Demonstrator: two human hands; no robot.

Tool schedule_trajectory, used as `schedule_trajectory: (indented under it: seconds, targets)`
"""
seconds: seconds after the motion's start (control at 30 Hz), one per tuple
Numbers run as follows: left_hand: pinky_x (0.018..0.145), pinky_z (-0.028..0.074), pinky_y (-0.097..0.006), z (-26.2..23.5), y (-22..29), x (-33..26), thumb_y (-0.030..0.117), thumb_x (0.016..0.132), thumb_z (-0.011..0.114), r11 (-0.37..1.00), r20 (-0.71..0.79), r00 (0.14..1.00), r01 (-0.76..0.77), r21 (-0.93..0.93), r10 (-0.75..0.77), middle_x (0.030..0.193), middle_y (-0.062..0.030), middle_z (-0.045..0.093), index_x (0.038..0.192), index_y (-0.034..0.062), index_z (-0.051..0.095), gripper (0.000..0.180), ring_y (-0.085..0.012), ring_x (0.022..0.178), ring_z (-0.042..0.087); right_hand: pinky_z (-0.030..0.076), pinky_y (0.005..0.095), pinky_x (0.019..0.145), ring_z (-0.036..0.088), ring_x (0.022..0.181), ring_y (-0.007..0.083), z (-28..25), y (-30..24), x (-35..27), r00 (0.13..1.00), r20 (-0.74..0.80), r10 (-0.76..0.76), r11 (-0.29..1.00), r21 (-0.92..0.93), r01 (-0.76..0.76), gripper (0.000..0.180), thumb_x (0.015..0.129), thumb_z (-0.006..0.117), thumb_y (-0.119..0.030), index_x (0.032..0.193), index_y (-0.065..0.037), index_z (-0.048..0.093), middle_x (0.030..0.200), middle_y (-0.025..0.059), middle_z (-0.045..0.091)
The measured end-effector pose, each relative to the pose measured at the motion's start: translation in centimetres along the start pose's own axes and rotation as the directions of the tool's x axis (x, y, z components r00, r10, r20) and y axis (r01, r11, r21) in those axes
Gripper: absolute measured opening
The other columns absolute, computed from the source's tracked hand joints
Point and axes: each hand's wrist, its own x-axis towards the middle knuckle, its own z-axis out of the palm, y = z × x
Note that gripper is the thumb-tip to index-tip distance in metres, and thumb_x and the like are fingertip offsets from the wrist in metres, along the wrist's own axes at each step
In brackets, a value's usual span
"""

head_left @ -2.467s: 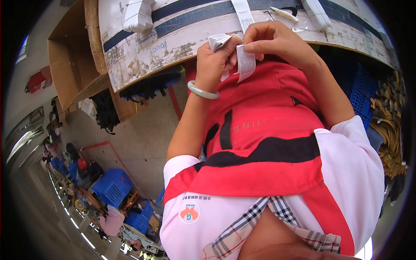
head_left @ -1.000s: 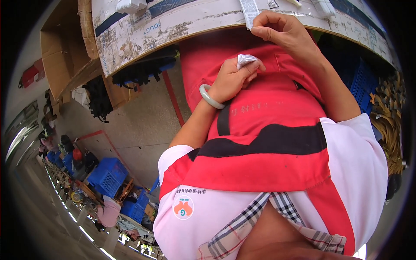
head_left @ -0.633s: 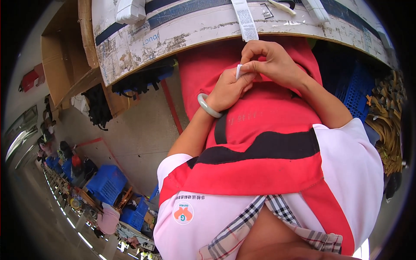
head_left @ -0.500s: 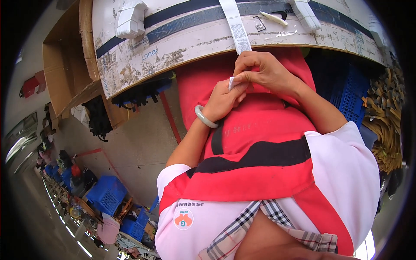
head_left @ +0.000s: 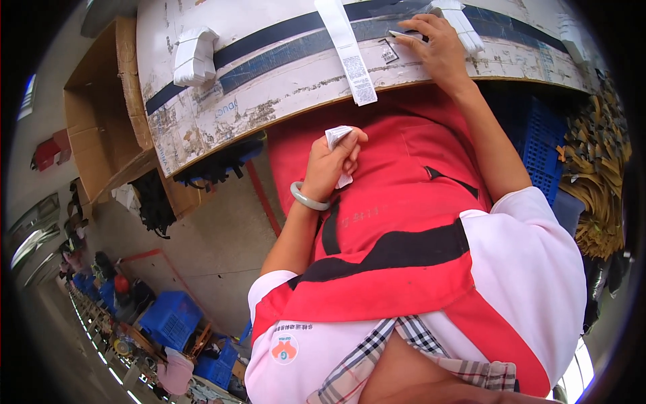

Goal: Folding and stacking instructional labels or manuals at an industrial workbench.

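Observation:
My left hand (head_left: 333, 161) is closed around a small bundle of folded white labels (head_left: 338, 133), held over my red apron (head_left: 397, 175). One end of the bundle sticks up past the thumb, and another white bit shows under the fingers. At the table, my right hand (head_left: 441, 54) has its thumb and fingers about a slim, pointed white tool (head_left: 398, 34), mostly covered by the fingers. Between the hands, a long strip of printed white labels (head_left: 353, 64) lies across the table and hangs slightly over its near edge.
Bundled white labels (head_left: 195, 57) stand on the worn table (head_left: 269, 97) at left, with another bundle (head_left: 464, 28) beside my right hand. A cardboard box (head_left: 101, 101) is left of the table. Blue crates (head_left: 542, 145) and piled brown pieces (head_left: 592, 175) sit at right.
My hands have parted. The right one has moved up and right onto the white tool; the left has dropped slightly with the labels. The strip's end now hangs free of my fingers.

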Motion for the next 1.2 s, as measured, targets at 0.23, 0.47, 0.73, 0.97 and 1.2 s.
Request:
schedule_trajectory:
  seconds: [0.23,0.47,0.73,0.97,1.2]
  targets:
    - [0.048,0.036,-0.022,1.3,1.5,1.2,0.019,0.101,0.056,0.999,-0.034,0.998,-0.05,0.02,0.051,0.065,0.0019,0.048,0.101,-0.001,0.066,0.022,-0.0046,0.053,0.041,0.048,0.0349,0.086,0.058,0.099,0.023,2.1,-6.0,2.4,0.963,-0.012,-0.268,0.957,0.109,0.268,0.02,0.085,0.072,-0.02,0.105,-0.015,0.074,0.109,0.0045,0.062]
    - [0.056,0.044,-0.021,0.8,3.5,2.0,0.009,0.092,0.068,0.826,-0.218,0.857,-0.336,0.452,0.468,0.075,-0.0024,0.064,0.107,0.0021,0.07,0.016,-0.0073,0.062,0.057,0.048,0.0314,0.082,0.059,0.096,0.0212,2.3,-6.8,0.8,0.976,0.052,-0.21,0.892,0.42,0.17,0.012,0.084,0.074,-0.013,0.095,-0.008,0.074,0.1,0.0052,0.062]
    - [0.072,0.051,-0.025,-0.1,5.6,2.5,0.0,0.084,0.072,0.5,0.017,0.657,-0.591,0.633,0.754,0.087,-0.005,0.069,0.103,0.0004,0.07,0.02,-0.0126,0.078,0.063,0.05,0.0246,0.075,0.06,0.082,0.0116,-2.1,-10.7,0.5,0.929,0.339,-0.15,0.693,0.706,-0.146,0.015,0.087,0.073,-0.014,0.099,-0.004,0.072,0.095,0.0026,0.064]
    - [0.069,0.05,-0.022,0.1,4.7,2.2,0.004,0.085,0.076,0.729,-0.168,0.765,-0.487,0.481,0.622,0.084,0.0001,0.068,0.098,0.0006,0.071,0.015,-0.0056,0.078,0.06,0.051,0.0235,0.079,0.061,0.086,0.0092,-1.3,-9.9,-0.4,0.869,0.48,-0.124,0.661,0.692,-0.288,0.017,0.091,0.069,-0.013,0.104,-0.002,0.07,0.095,0.0025,0.065]
    - [0.065,0.049,-0.021,0.0,4.6,2.1,0.006,0.085,0.077,0.748,-0.187,0.776,-0.468,0.47,0.602,0.082,0.0008,0.068,0.098,0.0003,0.072,0.016,-0.005,0.076,0.059,0.05,0.0222,0.081,0.061,0.088,0.0073,-1.2,-10.0,-0.7,0.828,0.55,-0.108,0.608,0.696,-0.383,0.016,0.093,0.068,-0.012,0.104,-0.001,0.069,0.094,0.0022,0.066]
